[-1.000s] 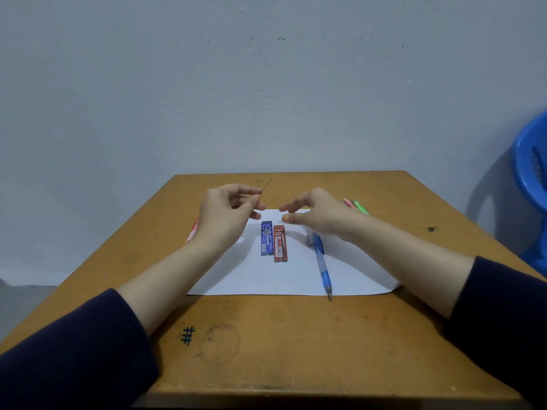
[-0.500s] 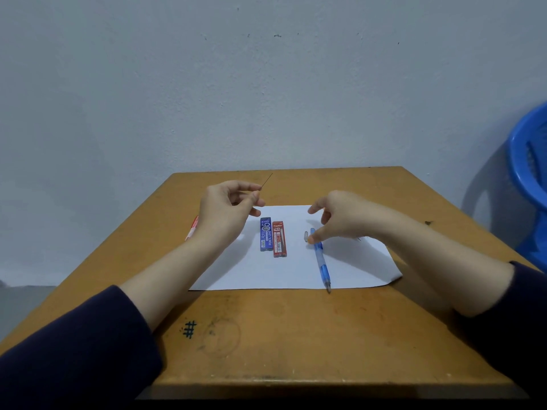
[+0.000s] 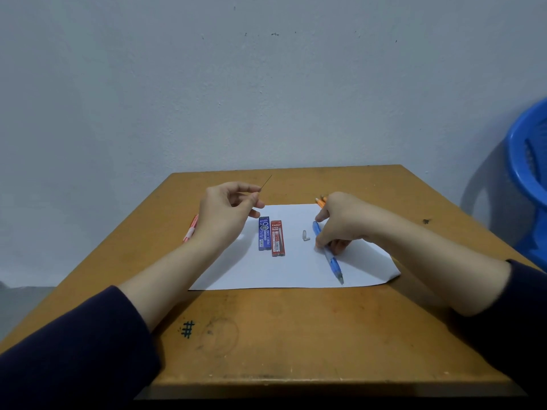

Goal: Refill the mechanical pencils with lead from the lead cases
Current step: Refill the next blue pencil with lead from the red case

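Landmark: the white sheet of paper (image 3: 266, 273), flat on the brown wooden table (image 3: 296, 335); every place below is given from it.
Left hand: the left hand (image 3: 225, 214) hovers over the sheet's far left corner. Its thumb and forefinger are pressed together, pinching a thin dark stick of lead (image 3: 266, 182) that slants up and away; the other fingers are loosely curled.
Right hand: the right hand (image 3: 340, 223) is over the sheet's right half, its fingertips curled down around the barrel of a translucent blue plastic mechanical pencil (image 3: 331, 258).
Blue pencil: it lies on the sheet's right half, with its tip toward the near edge.
Lead cases: a blue rectangular lead case (image 3: 264, 233) and a red rectangular lead case (image 3: 277, 238) lie side by side at the sheet's middle.
Loose part: a small pale cap (image 3: 305, 235) lies on the sheet between the red case and the blue pencil.
Step in hand, as I judge it: raise the pencil and feed the lead into its open back end.
Doing it well: hold the barrel steady, line the lead up straight, pinch it lightly near the entering end, and let it slide in; any sideways force will likely snap it.
Hard to make out: the pencil's back end is under the fingers, so whether it is open is unclear.
Partly hidden: orange pencils (image 3: 320, 201) show only their ends beyond the far right corner, and a pink-and-orange pencil (image 3: 191, 230) off the left edge is half covered by the left wrist.
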Demonstrator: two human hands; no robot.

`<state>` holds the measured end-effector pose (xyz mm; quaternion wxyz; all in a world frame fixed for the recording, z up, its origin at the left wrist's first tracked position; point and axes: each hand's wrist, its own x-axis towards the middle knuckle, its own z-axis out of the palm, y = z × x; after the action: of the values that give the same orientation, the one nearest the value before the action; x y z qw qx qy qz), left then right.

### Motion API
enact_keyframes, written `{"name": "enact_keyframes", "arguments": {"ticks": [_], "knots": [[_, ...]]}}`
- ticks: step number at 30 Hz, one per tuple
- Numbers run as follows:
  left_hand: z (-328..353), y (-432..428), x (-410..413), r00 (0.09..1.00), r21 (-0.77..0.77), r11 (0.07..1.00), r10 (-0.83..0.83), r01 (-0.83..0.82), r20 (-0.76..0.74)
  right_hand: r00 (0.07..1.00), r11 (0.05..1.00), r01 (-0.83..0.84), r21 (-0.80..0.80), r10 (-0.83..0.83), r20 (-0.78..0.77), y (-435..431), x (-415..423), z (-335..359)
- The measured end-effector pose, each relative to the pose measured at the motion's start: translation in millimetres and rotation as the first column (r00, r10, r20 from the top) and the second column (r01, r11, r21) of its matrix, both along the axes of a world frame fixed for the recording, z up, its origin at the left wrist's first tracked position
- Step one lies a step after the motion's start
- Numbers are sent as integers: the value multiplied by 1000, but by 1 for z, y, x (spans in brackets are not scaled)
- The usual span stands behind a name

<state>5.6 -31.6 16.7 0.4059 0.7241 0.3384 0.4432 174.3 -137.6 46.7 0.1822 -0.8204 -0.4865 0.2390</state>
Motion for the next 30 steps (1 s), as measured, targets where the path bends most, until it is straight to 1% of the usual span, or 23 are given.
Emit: {"name": "enact_keyframes", "arguments": {"ticks": [3,7,12,14,17,22,27,30], "knots": [[-1,0,0,1000,12,1000,5,-5,7,1000,999,22,38,-21,-13,0,1,2],[-3,2,1,999,60,997,46,-47,12,993,986,60,156,-43,-111,0,3,8],[-3,2,1,997,80,994,66,-68,28,992,959,16,282,19,-122,2,2,5],[-3,2,0,997,94,993,74,-76,24,996,943,-18,331,46,-79,4,1,1],[-3,3,1,997,145,986,79,-78,-2,996,903,-84,421,72,44,7,4,-4],[-2,3,1,994,253,964,99,-83,-52,969,806,-202,556,83,233,8,12,-11],[-2,4,-1,985,385,919,136,-86,-105,903,741,-310,595,35,427,11,18,-16],[-1,4,-1,982,428,900,151,-88,-116,885,731,-308,609,-16,466,15,24,-21]]}}
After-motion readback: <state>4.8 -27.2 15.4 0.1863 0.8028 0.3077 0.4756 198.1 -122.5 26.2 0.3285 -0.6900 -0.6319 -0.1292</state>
